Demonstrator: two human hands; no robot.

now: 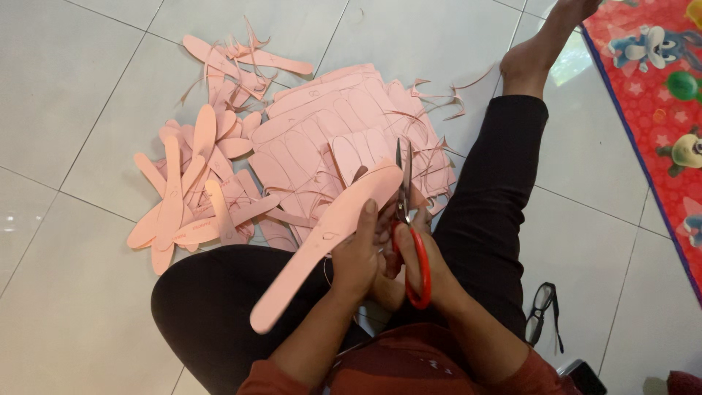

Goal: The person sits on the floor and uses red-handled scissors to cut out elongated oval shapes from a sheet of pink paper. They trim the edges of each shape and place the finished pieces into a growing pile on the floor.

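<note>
Sitting on a pale tiled floor (88, 307), a person in black trousers holds work over the lap. The left hand (358, 256) grasps a long pink foam strip (325, 234), thumb laid along its top face, the strip slanting from lower left up toward the scissors. The right hand (413, 260) has its fingers clenched through the red handles of a pair of scissors (406, 219), whose blades point up and away, just beside the strip's rounded upper end. Beyond the hands lies a stack of pink foam sheets (344, 124) marked with outlines, and to its left a heap of cut pink pieces (190, 197). Thin pink trimmings (439, 99) lie scattered around the sheets. A pair of glasses (541, 311) rests on the floor at right, near a red patterned mat (651, 95).
</note>
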